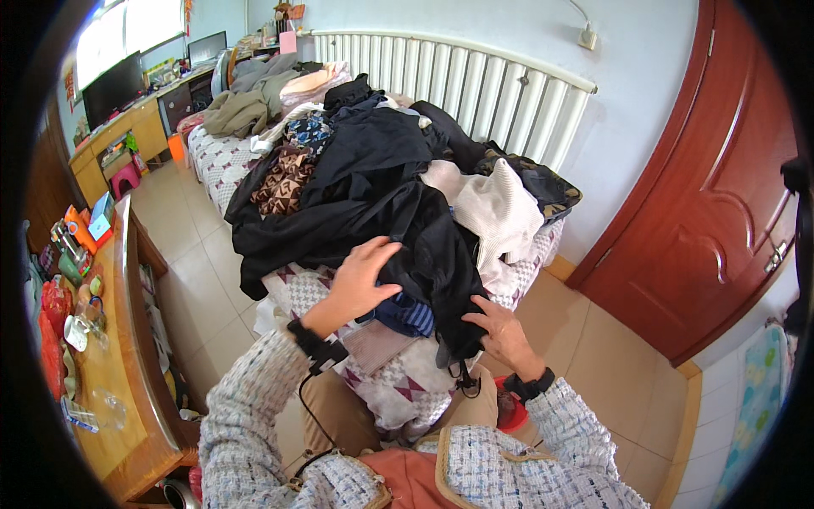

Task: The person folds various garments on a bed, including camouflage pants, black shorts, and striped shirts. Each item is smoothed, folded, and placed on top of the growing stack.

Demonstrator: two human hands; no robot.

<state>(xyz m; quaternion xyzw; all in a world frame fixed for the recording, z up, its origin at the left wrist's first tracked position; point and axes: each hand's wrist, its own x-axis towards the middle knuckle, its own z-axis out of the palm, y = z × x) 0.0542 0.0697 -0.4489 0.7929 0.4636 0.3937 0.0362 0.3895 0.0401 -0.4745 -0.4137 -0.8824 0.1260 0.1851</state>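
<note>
A black garment (439, 254) lies spread in folds over the near end of the bed. My left hand (364, 280) is over its near edge, fingers apart and thumb out, the fingertips at the cloth. At the right side of the same garment, my right hand (507, 336) rests spread fingertips on the fabric. A dark drawstring with a loop (467, 385) hangs below it. Between my hands a blue striped cloth (407, 315) peeks out, with a pinkish ribbed cloth (378, 347) under it. A cream ribbed knit (499, 207) sits to the right of the black garment.
More clothes pile up behind, including a brown patterned garment (284, 181) and an olive one (238, 114). A white radiator (458, 83) runs along the wall. To the left stands a cluttered wooden desk (130, 407). A red door (706, 210) is at right, a red basin (514, 413) on the floor.
</note>
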